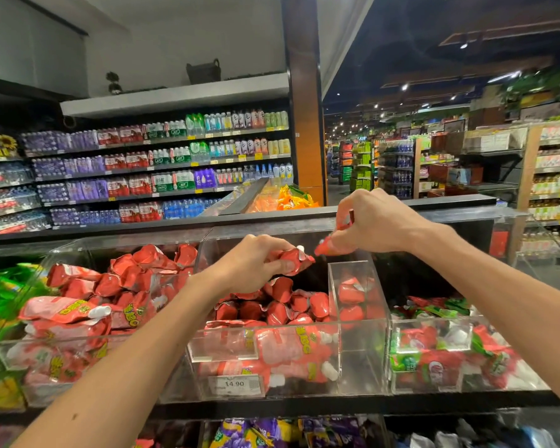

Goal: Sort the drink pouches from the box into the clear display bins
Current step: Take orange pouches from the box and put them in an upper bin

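**Left grip, right grip: a pouch in each**

Left grip's fingers curl round a red pouch, its white cap showing, above the middle clear bin, which is heaped with red pouches. Just beside it, the right grip pinches another red pouch over the same bin.

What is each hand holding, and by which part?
The left hand grips a red drink pouch round its body, capped end poking out. The right hand grips a second red pouch; fingers hide most of it, so which part cannot be told.
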